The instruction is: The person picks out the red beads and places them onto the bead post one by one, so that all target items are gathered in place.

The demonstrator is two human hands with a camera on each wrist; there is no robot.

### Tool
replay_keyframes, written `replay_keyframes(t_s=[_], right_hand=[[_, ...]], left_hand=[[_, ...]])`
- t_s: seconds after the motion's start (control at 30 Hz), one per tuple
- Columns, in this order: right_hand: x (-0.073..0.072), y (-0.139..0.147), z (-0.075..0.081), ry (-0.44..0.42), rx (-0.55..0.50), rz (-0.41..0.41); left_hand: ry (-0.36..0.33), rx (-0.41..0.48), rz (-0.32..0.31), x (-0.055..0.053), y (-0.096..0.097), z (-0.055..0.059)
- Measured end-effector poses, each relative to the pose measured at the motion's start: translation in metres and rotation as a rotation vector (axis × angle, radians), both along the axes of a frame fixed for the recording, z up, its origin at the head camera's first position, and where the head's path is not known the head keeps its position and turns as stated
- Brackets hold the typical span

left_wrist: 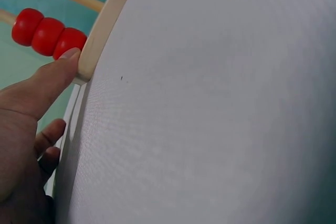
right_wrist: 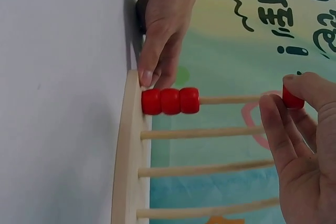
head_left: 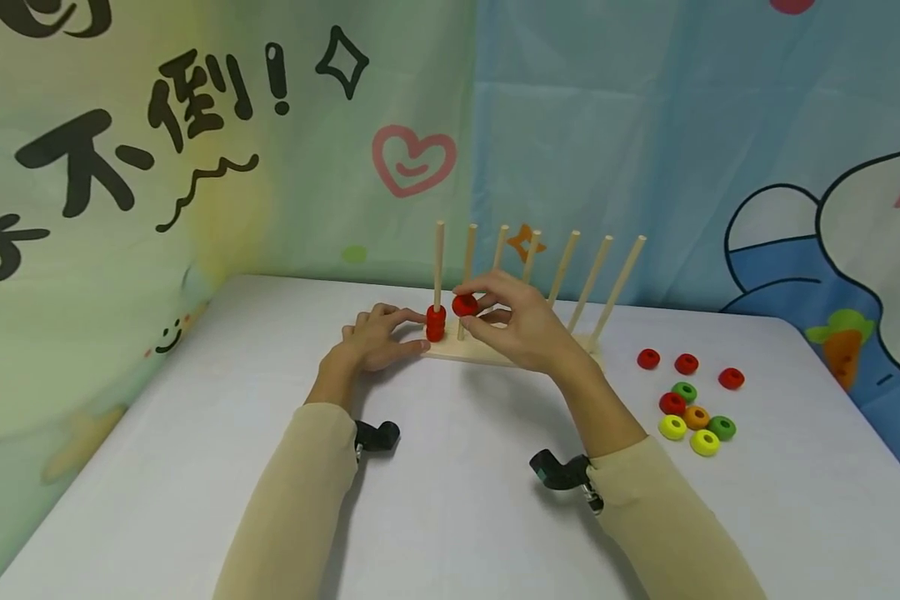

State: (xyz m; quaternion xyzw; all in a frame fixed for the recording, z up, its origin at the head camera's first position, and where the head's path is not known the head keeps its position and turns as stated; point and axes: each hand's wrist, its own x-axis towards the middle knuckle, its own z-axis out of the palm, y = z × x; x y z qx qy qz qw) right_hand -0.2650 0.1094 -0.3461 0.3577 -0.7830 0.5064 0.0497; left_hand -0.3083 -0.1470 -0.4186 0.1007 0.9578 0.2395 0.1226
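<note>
Nearest are the person's beige sleeves (head_left: 292,500), each with a black wrist camera (head_left: 558,472) at the cuff, stretched over a white-covered table (head_left: 457,517). To the right, nine loose ring beads lie on the cover: four red beads (head_left: 731,378), two green beads (head_left: 722,428), one orange bead (head_left: 697,417) and two yellow beads (head_left: 705,442). Three of the red ones sit apart from each other; the rest are bunched together.

Farther in, the right hand (head_left: 521,325) pinches a red bead (head_left: 464,305) between thumb and fingers. The bead is held up off the base, apart from the stack, and in the head view it covers part of the second peg (head_left: 470,250) from the left. The left hand (head_left: 375,340) grips the left end of a pale wooden pegboard base (head_left: 468,350), thumb at the front corner and index finger behind, beside the lowest beads.

Seven upright wooden pegs (head_left: 618,287) rise from the base. The leftmost peg (head_left: 438,262) carries a stack of three red beads (right_wrist: 170,101), touching one another, at its foot. Beyond the table hangs a printed backdrop (head_left: 570,125) with black lettering, a pink heart and a carrot.
</note>
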Motion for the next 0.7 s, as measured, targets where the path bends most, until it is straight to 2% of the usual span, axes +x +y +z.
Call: replay_keyframes(t_s=[0.2,0.37,0.47,0.7], right_hand=[[0.000,-0.004,0.003,-0.012,-0.037,-0.037],[-0.004,-0.010,0.007,0.051,-0.060,-0.081],[-0.006,-0.014,0.010,0.081,-0.090,-0.081],[-0.011,-0.028,0.023,0.101,-0.106,-0.083]], left_hand=[[0.009,0.007,-0.015,0.000,0.004,0.002],[0.013,0.000,-0.021,0.000,0.005,0.002],[0.013,0.001,-0.020,0.000,0.006,0.002],[0.011,0.011,-0.017,0.000,0.000,0.001]])
